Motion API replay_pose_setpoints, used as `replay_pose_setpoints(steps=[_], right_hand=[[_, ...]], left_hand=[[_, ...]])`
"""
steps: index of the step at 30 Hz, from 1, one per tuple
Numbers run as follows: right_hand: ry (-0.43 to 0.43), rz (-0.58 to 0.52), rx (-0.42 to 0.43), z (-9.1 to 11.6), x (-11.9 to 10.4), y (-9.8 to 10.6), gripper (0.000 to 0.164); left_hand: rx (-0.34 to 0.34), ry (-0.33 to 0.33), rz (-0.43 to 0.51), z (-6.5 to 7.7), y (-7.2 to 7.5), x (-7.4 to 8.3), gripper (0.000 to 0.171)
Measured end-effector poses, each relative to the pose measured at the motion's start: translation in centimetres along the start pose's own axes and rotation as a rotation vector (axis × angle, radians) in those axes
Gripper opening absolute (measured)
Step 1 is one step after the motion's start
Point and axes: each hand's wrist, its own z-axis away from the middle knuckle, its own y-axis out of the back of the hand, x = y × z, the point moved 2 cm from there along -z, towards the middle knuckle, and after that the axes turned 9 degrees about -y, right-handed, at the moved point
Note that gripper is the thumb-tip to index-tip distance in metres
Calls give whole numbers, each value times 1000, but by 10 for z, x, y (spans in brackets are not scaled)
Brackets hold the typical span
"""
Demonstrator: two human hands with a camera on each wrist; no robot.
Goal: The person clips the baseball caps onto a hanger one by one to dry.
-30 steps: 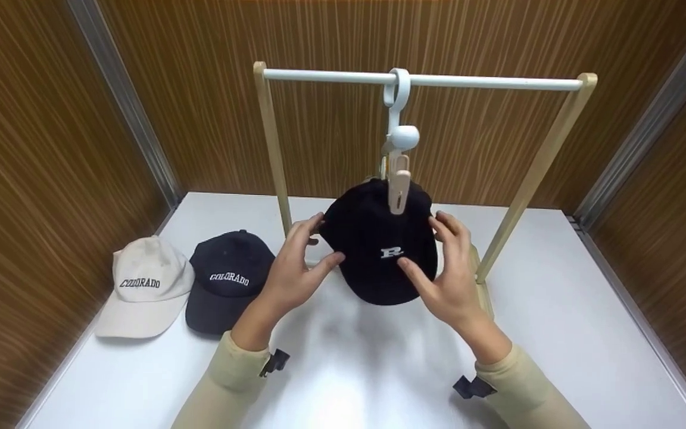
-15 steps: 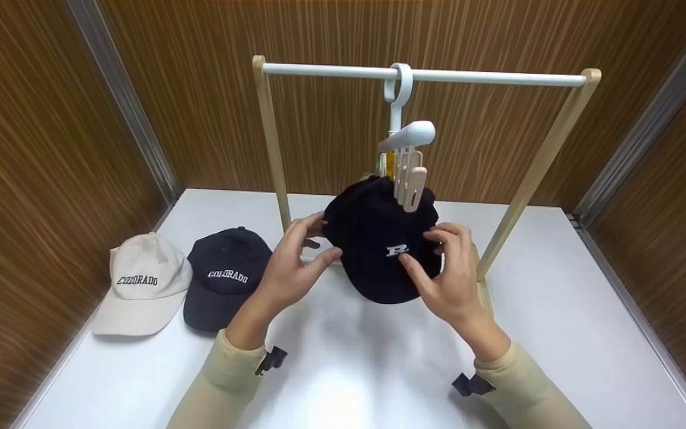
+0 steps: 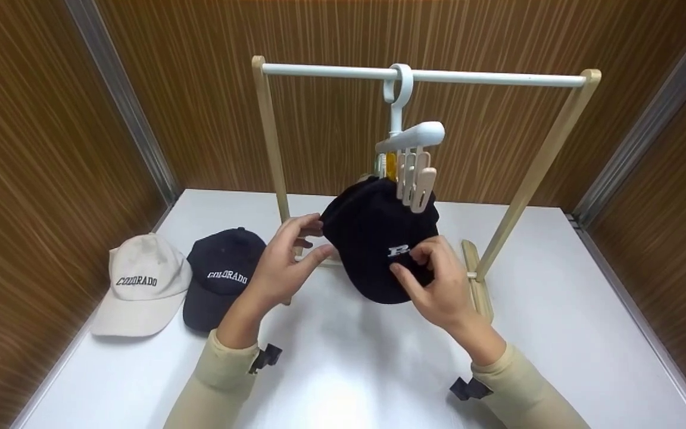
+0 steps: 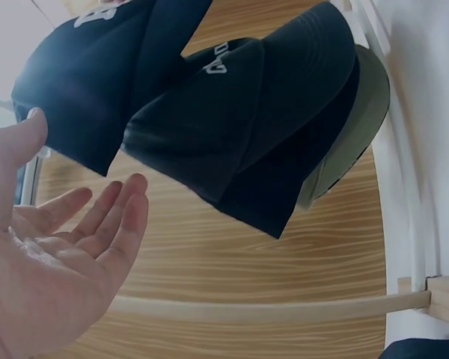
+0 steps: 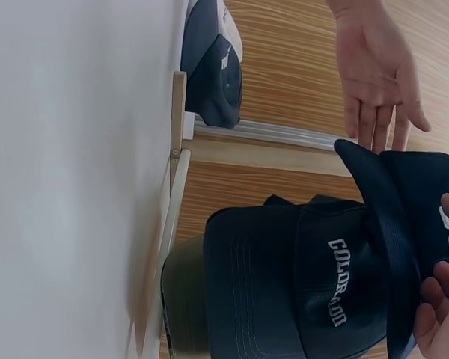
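A black baseball cap (image 3: 367, 238) with a white R hangs from a clip (image 3: 423, 190) at the near end of a white clip hanger (image 3: 411, 138). My left hand (image 3: 280, 259) is beside the cap's left edge, palm toward it and fingers extended. In the left wrist view a gap shows between those fingers and the cap (image 4: 90, 82). My right hand (image 3: 441, 286) is in front of the cap, fingers loosely bent and thumb apart, fingertips right by the R. Behind it hang a dark COLORADO cap (image 5: 262, 277), another dark cap (image 4: 269, 191) and an olive cap (image 4: 352, 142).
The hanger hooks over the white bar (image 3: 331, 71) of a wooden-legged rack (image 3: 542, 167). On the white table (image 3: 557, 345) at the left lie a beige cap (image 3: 146, 262) and a dark COLORADO cap (image 3: 224, 280). Wood-grain walls (image 3: 200, 119) enclose the table.
My left hand has drawn slightly left, away from the cap. My right hand has shifted from the cap's right side to its front. The hanger's near end has swung right.
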Motion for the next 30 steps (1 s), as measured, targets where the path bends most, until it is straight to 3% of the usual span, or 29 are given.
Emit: replay_pose_setpoints(steps=[5, 15, 19, 30], right_hand=[[34, 8, -17, 3, -3, -3, 33], [61, 24, -60, 6, -12, -7, 30], [59, 10, -76, 8, -15, -8, 30], [48, 20, -168, 14, -24, -12, 34]], left_hand=[[-19, 38, 3, 0, 9, -1, 57], [-116, 184, -64, 1, 29, -5, 66], [-143, 214, -98, 2, 39, -8, 68], [-143, 284, -146, 5, 66, -23, 64]])
